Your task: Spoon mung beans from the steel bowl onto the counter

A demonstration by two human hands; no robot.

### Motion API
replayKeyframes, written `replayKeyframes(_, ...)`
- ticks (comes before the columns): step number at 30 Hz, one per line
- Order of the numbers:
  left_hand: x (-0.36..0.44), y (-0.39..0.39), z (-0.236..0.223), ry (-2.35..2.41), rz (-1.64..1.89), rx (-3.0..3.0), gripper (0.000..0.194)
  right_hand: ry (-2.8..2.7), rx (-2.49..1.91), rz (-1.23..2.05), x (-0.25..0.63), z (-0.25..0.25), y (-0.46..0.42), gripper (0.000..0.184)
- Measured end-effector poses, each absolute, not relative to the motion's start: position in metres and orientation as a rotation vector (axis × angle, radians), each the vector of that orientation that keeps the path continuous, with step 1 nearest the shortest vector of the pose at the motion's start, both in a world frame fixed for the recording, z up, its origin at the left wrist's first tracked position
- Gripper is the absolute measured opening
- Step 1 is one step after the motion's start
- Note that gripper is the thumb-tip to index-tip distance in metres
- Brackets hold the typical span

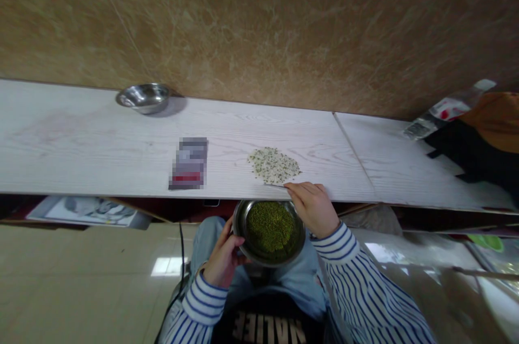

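Observation:
My left hand (227,257) grips the rim of a steel bowl (300,238) on its left side, with the thumb over the edge. Inside the bowl lies a bed of small green beans (271,226), which look like mung beans. The bowl is over my lap, just below the table's front edge. My right hand (314,206) is closed on a thin, flat object (275,185) at that edge; its kind is not clear. Just beyond its tip lies a spread pile of white grains mixed with green beans (274,165).
A second steel bowl (144,98) stands by the wall at the back left. A blurred-out phone-like rectangle (188,164) lies left of the pile. To the right are a plastic bottle (450,108) and a black and brown bag (482,144). An open drawer (89,211) is below the white tabletop (81,154).

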State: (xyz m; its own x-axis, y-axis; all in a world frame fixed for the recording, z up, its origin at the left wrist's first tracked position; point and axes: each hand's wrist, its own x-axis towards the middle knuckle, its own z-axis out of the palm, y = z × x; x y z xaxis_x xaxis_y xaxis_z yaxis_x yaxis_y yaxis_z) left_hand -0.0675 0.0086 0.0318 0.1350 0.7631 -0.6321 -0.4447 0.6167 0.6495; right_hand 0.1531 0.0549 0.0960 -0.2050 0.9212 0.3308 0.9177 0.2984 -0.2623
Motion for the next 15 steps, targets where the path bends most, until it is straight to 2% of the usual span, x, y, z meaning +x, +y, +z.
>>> replayKeyframes(7, -0.068, 0.01, 0.033, 1.123, 0.896, 0.366, 0.07, -2.145, -1.743, 0.006, 0.163, 0.098, 0.081, 0.024)
replayKeyframes(15, -0.065, 0.011, 0.031, 1.116, 0.89, 0.361, 0.069, -2.098, -1.654, -0.035, 0.172, 0.101, 0.089, 0.023)
